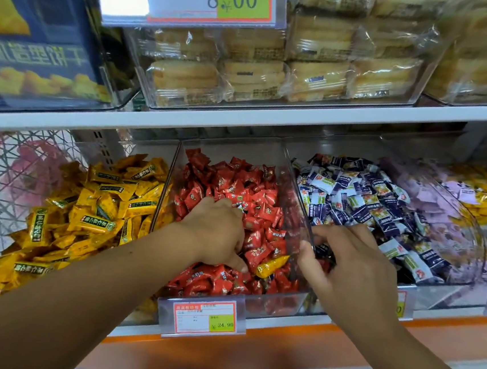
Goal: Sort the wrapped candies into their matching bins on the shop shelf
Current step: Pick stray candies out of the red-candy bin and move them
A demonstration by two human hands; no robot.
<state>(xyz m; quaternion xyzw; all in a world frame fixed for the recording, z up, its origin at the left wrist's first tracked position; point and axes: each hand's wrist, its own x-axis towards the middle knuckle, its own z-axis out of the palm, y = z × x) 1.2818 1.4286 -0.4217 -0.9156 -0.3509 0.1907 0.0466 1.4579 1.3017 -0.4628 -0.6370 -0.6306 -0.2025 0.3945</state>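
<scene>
Look first to the stray yellow candy [271,266], lying tilted on top of the red candies [253,191] toward the front of the red bin [272,301], just beside the thumb of the left grip [216,235]. Expect almost no weight, a crinkly and slick film wrapper, a firm lump inside, and flat crimped ends sticking out. Pinch across the fat middle rather than by a crimped end, which would likely slip or twist. Fear little breakage; worry more about dragging neighbouring red pieces along, since all lie loose and slide easily.

Find the left grip sunk knuckles-up into the red heap, fingers curled down among the wrappers; cannot tell whether closed on any piece. Find the right grip [347,262] at the clear wall between the red bin and the blue-and-white candies [363,196], thumb and fingers drawn near each other; cannot tell whether clamped on something or on nothing.

Carry the stray leftward to the heap of yellow candies [98,197] in the neighbouring bin. Note further out a price tag [204,317] on the front of the red bin and wrapped cakes [277,68] on the shelf above.
</scene>
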